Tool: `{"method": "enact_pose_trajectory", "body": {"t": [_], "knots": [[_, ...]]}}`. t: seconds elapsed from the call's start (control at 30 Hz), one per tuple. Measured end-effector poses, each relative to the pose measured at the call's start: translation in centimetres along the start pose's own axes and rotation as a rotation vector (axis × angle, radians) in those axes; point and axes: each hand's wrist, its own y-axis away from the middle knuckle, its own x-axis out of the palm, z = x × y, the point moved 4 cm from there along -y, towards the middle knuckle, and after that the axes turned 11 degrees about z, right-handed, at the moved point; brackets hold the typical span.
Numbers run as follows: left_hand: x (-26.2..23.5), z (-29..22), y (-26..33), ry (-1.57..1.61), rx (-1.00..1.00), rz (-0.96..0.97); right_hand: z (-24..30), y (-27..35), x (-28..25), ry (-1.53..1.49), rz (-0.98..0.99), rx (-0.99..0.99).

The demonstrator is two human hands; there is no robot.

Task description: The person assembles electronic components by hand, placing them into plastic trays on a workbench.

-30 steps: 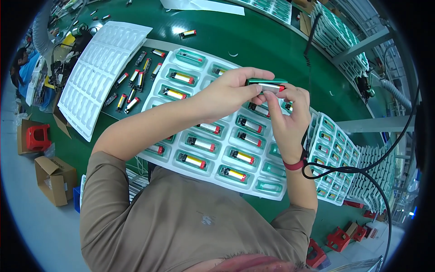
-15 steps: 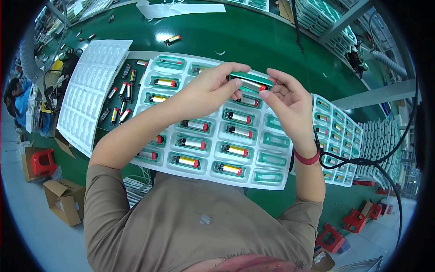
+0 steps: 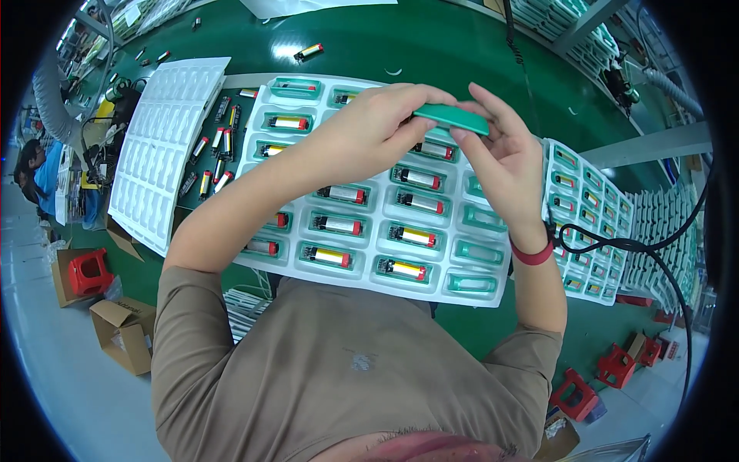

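Note:
A glossy green plastic shell [image 3: 453, 118] is held up between both hands, its rounded outer side showing. My left hand [image 3: 385, 123] pinches its left end between thumb and fingers. At the other end, my right hand [image 3: 504, 158] grips it with the thumb underneath and the fingers partly spread behind. What lies inside the shell is hidden. Below the hands is a white moulded tray [image 3: 437, 296]. Most of its pockets hold green shells with small cylindrical batteries [image 3: 408, 269] with red ends; several shells in its right column [image 3: 472, 284] show no battery.
Stacked white trays [image 3: 158, 146] lean at left beside loose batteries [image 3: 219, 154]. One battery [image 3: 309, 52] lies on the green bench. Another filled tray [image 3: 573, 223] sits at right, near a black cable [image 3: 654, 248]. Red stools [image 3: 573, 394] and cardboard boxes [image 3: 123, 331] stand on the floor.
The shell has turned over: its open side with a battery showed before, and now its outer side shows. Both hands have shifted slightly, still holding it. The whole view has moved a little.

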Motion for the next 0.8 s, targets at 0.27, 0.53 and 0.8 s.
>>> {"method": "enact_pose_trajectory", "body": {"t": [0.27,0.53,0.8], "knots": [[1.2,1.0,1.1,-0.646,0.378,-0.233,1.5,1.4,1.5,1.353,0.204,-0.454],[0.8,-0.3,0.8,-0.616,0.486,-0.271,1.8,2.7,0.3,1.089,0.088,-0.489],[3.9,1.7,-3.7,0.732,-0.002,0.495,-0.8,5.9,-5.7,-0.273,0.119,0.071]]}}
